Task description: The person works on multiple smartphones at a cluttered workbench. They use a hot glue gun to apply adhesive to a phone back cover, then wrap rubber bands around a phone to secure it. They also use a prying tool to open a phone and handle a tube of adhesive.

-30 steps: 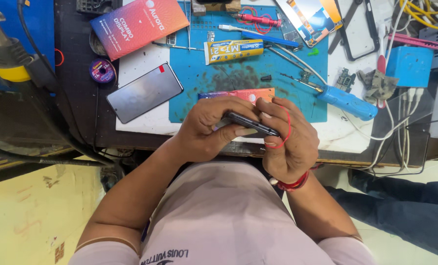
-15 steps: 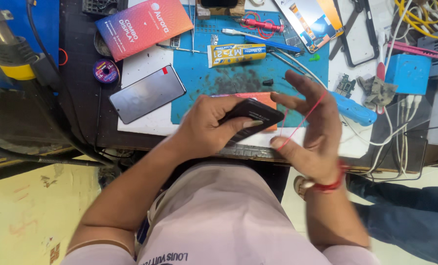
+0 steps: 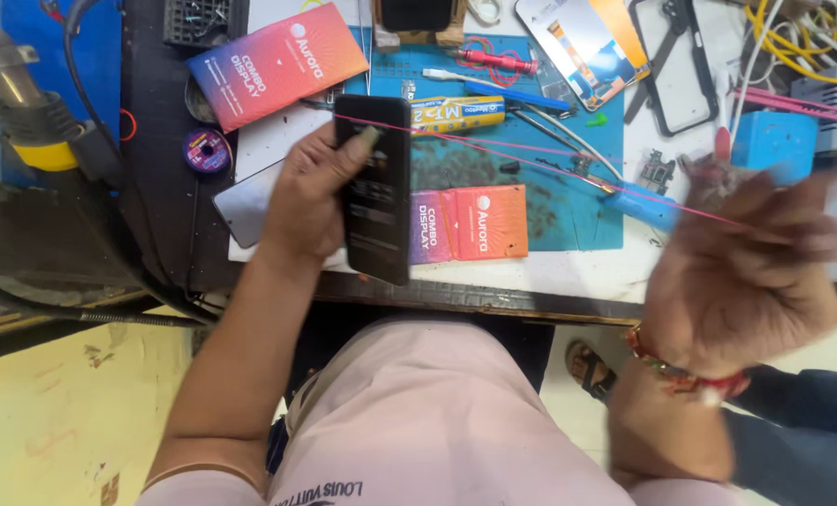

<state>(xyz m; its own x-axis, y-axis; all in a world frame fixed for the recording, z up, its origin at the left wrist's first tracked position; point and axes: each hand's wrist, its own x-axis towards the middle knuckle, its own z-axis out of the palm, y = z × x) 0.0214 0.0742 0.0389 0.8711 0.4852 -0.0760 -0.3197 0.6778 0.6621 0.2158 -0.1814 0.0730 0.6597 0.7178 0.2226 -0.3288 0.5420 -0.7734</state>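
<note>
Thread (image 3: 568, 173), thin and pink, runs taut from the top of a black smartphone (image 3: 376, 201) across to the right hand (image 3: 751, 272). The left hand (image 3: 311, 201) clasps the phone along its left edge, fingers curled behind it and one fingertip hooked over the top corner, holding it upright above the near edge of the blue work mat (image 3: 531, 150). The right hand is pulled far out to the right, blurred, its fingers drawn together; it seems to pinch the thread's end, though the blur hides the exact grip.

Behind the phone lies a small orange-and-purple display box (image 3: 470, 223) on the mat, with a yellow glue tube (image 3: 456, 114) farther off and a blue-handled tool (image 3: 648, 206) to the right, just under the thread. A larger orange-pink box (image 3: 278, 64) sits far left, a small solder spool (image 3: 206, 150) beside it, and a grey metal plate (image 3: 245, 211) peeks from under the left hand.

Judging from the tension, the thread could snap or slip from the fingers if pulled harder, and the hand might then fly into the clutter at the right. A skewed pull could also bite into the screen edge or twist the phone out of the one-handed hold, dropping it onto the bench.
</note>
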